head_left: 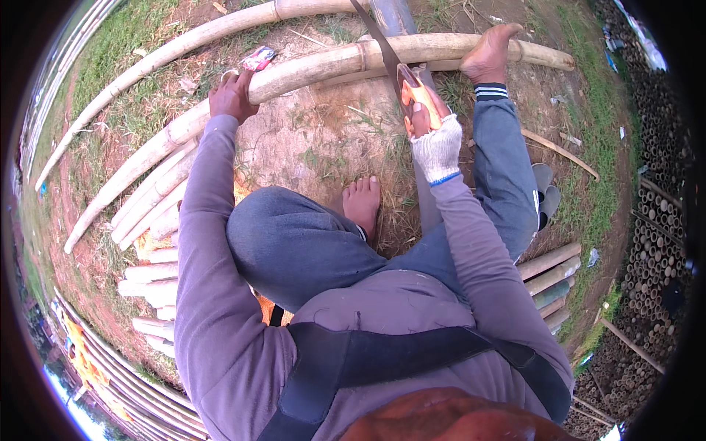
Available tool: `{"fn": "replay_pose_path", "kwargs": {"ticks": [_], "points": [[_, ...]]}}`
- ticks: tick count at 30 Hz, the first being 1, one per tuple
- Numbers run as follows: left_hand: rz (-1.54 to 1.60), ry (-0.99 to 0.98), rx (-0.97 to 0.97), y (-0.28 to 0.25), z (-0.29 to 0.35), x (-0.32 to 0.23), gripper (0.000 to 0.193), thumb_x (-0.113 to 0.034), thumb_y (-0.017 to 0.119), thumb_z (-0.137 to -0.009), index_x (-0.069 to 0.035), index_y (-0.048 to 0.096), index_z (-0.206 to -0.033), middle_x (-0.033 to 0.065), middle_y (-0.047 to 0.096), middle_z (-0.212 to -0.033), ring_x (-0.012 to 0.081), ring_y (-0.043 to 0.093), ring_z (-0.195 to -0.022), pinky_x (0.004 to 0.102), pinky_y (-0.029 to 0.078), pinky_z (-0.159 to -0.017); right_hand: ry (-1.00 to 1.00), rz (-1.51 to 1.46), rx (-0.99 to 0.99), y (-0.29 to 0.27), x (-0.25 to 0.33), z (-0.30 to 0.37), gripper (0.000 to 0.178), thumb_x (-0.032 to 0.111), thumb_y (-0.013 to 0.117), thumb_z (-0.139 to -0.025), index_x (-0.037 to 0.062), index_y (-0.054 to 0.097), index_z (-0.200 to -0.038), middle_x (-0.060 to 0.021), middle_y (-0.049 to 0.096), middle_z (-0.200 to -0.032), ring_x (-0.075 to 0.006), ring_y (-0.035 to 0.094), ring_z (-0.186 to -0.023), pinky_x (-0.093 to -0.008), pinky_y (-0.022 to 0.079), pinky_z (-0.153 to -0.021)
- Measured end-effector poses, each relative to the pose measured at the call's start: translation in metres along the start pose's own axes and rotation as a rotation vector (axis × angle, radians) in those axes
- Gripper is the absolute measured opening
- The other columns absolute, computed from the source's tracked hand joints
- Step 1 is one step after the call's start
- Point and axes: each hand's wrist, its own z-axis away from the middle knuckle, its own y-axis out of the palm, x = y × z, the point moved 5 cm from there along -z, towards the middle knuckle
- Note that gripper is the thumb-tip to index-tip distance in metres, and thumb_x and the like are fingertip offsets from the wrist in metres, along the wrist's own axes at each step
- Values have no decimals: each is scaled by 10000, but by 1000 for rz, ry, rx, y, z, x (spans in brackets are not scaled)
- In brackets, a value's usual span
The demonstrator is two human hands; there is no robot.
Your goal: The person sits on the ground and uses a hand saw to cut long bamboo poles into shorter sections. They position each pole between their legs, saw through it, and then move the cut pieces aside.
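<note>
A thick, pale bamboo pole (pixel 309 71) lies across in front of me. My left hand (pixel 234 97) is closed over the pole, left of its middle. In my right hand (pixel 434 132), which wears a white knitted fingerless glove, is a handsaw (pixel 419 95) with an orange handle. The saw's dark blade (pixel 379 33) points up and to the left, crossing the pole. Whether the teeth have cut into the bamboo cannot be made out. My bare right foot (pixel 489 55) rests on the pole, right of the blade.
A grey post (pixel 392 16) runs beneath the pole. Another long pole (pixel 184 48) lies farther off. Cut bamboo lengths (pixel 158 273) are piled at my left, more (pixel 551 275) at my right. Sandals (pixel 546 191) sit by my right leg. Stacked bamboo ends (pixel 658 257) line the far right.
</note>
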Motion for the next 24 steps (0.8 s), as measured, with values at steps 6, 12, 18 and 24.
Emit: {"fn": "replay_pose_path", "kwargs": {"ticks": [6,12,18,24], "points": [[-37,-55,26,2,14,15,859,-315,935,-713,-293,550,-1482,84,679,-1368,330,663,-1302,585,521,-1036,328,-122,176,-85,24,132,501,214,627,-1075,-83,569,-1474,-221,711,-1329,-266,703,-1204,-387,548,-1031],[-4,-18,-29,-4,-5,-4,844,-317,946,-700,-306,554,-1447,86,697,-1338,336,665,-1300,594,514,-1038,-130,25,-60,5,5,-9,378,163,697,-1021,-48,698,-1335,-250,771,-1176,-348,771,-1054,-408,582,-934],[-27,-78,8,-4,14,17,837,-316,932,-714,-309,561,-1464,76,697,-1312,320,665,-1306,588,502,-1070,97,-85,113,-34,18,55,462,214,677,-1050,-62,631,-1418,-214,750,-1251,-291,756,-1068,-398,578,-933],[-38,-92,5,-1,13,16,834,-310,934,-711,-307,568,-1461,79,704,-1297,319,667,-1297,595,501,-1082,148,-69,153,-57,19,85,460,207,648,-1073,-77,612,-1433,-202,734,-1297,-264,734,-1131,-383,565,-988]]}}
